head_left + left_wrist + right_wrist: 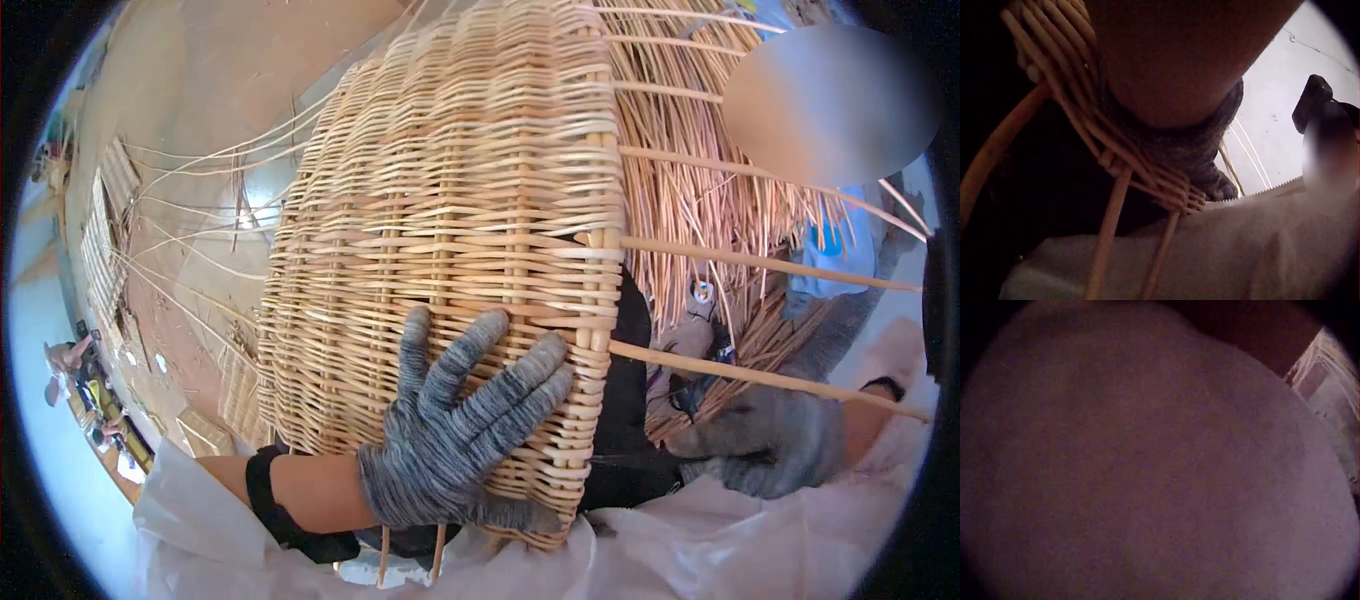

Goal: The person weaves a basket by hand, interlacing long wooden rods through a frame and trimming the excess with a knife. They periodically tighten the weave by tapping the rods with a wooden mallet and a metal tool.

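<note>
A large wicker piece, tightly woven from tan canes, fills the middle of the head view. My left hand, in a striped grey knit glove, lies on its outer face with the fingers spread and fairly straight. The left thumb points along the lower edge. In the left wrist view, the glove shows beside the woven edge. Low at the right, my gloved right hand is near the lap, apart from the weave, its fingers extended leftward. Pale cloth fills most of the right wrist view.
Long unwoven stakes jut right from the weave; thinner canes fan out left. A big heap of loose canes lies at the back right, near a blue bag. Translucent sheeting covers the lap. Woven panels lie on the floor.
</note>
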Demonstrator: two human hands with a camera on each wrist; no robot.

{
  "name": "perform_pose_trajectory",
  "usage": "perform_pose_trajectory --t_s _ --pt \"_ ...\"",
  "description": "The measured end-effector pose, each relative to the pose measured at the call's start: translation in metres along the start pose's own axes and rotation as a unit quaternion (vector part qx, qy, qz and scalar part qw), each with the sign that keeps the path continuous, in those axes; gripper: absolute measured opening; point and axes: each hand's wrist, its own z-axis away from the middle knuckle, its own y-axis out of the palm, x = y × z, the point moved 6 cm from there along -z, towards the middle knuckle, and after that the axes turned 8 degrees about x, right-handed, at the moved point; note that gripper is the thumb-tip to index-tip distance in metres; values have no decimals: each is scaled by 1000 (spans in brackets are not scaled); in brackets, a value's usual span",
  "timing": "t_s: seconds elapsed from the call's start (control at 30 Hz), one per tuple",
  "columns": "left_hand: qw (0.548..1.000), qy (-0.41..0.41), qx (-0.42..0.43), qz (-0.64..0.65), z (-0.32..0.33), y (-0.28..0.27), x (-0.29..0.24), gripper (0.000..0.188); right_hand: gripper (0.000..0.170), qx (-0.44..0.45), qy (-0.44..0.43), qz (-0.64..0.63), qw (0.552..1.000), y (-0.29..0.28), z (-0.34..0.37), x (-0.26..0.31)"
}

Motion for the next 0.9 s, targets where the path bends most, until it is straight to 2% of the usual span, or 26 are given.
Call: perform_pose_trajectory --t_s 0.07,0.13,0.2,0.23,0.43,0.53,0.57,0.7,0.9 --pt "1000 1 -6 19 2 0 -3 89 32 -4 -96 53 994 3 0 -4" --pt "1000 -2 -12 7 4 3 -2 84 32 -6 -136 71 988 5 -1 -8" --pt "1000 0 -17 -10 2 2 -1 81 32 -9 -151 70 986 8 -3 -15" --pt "1000 -14 -20 13 1 -1 -1 72 32 -10 -156 66 986 9 -4 -18" --pt "1000 -14 -17 -17 1 3 -2 64 33 -2 -166 48 985 11 -7 -28" --pt "1000 0 -22 -12 4 3 -4 69 33 6 -170 49 984 11 -9 -28" --pt "1000 -5 -11 24 3 0 -5 81 33 9 -169 51 984 12 -9 -28" --pt "1000 -5 8 28 1 0 -2 100 33 14 -164 57 985 14 -8 -25" --pt "1000 3 -6 1 1 3 -2 98 33 16 -156 59 986 17 -2 -26"
